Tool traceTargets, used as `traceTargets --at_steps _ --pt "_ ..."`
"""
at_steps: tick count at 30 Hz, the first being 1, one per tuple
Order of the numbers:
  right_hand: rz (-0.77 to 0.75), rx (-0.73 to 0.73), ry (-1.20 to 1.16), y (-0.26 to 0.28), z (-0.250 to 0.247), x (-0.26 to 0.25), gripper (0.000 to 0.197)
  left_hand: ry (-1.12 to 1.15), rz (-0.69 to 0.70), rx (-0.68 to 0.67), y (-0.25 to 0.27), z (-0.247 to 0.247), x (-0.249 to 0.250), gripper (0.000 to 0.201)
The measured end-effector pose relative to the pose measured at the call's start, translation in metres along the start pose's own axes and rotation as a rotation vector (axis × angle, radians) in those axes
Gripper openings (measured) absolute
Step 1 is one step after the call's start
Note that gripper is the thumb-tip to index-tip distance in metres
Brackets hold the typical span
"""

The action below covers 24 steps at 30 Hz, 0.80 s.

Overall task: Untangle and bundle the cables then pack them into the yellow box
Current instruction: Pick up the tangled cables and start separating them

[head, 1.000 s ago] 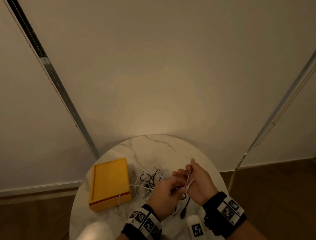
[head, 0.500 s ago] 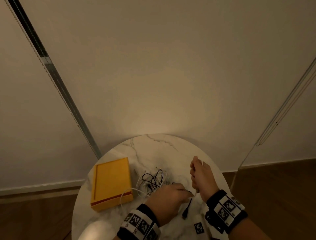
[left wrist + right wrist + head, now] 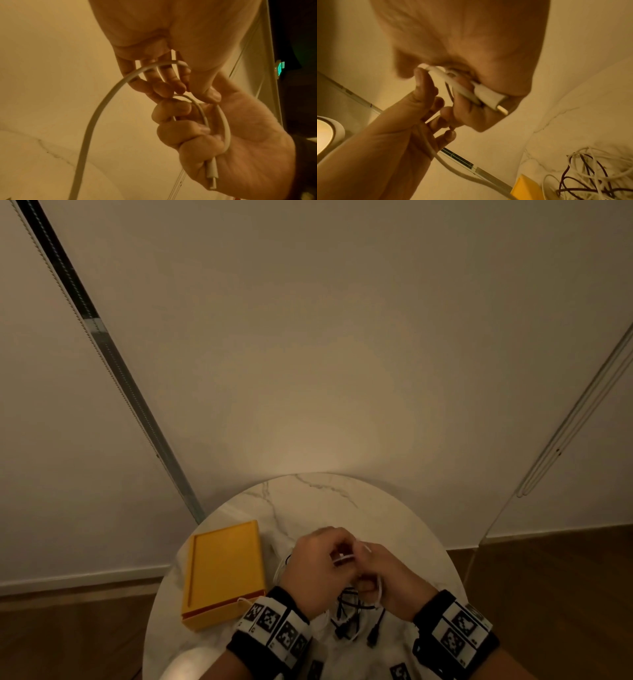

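Both hands, left hand point(image 3: 317, 570) and right hand point(image 3: 387, 580), fingers curled gripping the white cable point(image 3: 96, 115): judged light, limp, springy; best held near its plug.

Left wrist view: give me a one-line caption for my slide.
Both hands coil the white cable: right hand grips its plug end, left hand holds the loop above.

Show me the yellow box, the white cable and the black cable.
yellow box point(image 3: 224, 571): head view, middle of its top face.
white cable point(image 3: 96, 115): left wrist view, the hanging curved stretch.
black cable point(image 3: 375, 632): head view, its plug end.
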State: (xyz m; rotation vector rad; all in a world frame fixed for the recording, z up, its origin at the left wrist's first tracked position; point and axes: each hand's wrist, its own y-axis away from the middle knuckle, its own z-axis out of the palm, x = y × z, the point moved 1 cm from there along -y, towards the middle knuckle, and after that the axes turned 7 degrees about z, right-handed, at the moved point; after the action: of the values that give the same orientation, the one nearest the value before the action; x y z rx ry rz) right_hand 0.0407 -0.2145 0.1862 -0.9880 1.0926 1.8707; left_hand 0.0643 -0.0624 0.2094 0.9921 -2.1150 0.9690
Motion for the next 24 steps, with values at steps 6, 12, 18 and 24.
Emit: traceTargets --at_steps 6,12,18,24 --pt "0.034 -0.139 -0.087 0.000 0.001 -0.001 0.030 -0.181 0.143 -0.033 -0.006 -0.002 -0.010 0.011" --pt "0.048 -0.056 -0.219 0.000 0.005 -0.003 0.025 -0.251 0.184 -0.010 -0.003 -0.001 -0.018 0.034" --pt "-0.020 0.104 -0.045 -0.007 0.002 0.007 0.048 -0.203 0.068 0.047 -0.009 -0.007 -0.011 0.024" --pt "-0.035 0.145 -0.098 -0.008 0.007 0.005 0.049 -0.165 0.117 0.020 -0.015 -0.006 -0.011 0.018"
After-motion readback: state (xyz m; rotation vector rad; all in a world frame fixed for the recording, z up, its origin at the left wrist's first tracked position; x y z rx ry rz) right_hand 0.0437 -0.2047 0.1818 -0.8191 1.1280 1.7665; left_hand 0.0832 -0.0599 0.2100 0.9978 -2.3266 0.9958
